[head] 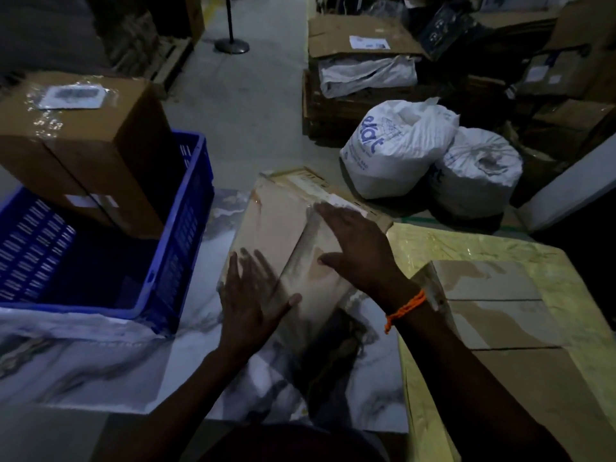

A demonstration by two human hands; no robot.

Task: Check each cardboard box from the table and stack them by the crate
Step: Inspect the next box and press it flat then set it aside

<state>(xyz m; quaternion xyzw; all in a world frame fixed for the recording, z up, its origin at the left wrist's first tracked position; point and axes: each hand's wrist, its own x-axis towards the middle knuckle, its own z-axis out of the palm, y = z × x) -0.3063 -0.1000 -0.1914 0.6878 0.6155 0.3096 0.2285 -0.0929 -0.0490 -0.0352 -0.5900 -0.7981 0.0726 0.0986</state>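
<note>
A pale taped cardboard box [283, 221] lies in the middle, on a marbled sheet beside the blue crate [176, 248]. My left hand [253, 291] lies flat on its near left side with straight fingers. My right hand [356, 251], an orange thread on its wrist, rests open on the top right of the same box. A brown box [86, 141] with a label stands tilted in the crate. Another cardboard box [500, 315] lies on the yellow-covered table [466, 241] at the right.
Two white sacks [396, 151] sit on the floor behind the table. Stacked cartons [360, 38] and loose cardboard fill the back right. A post with a round base [231, 45] stands in the aisle. A wooden pallet [166, 65] lies at the back left.
</note>
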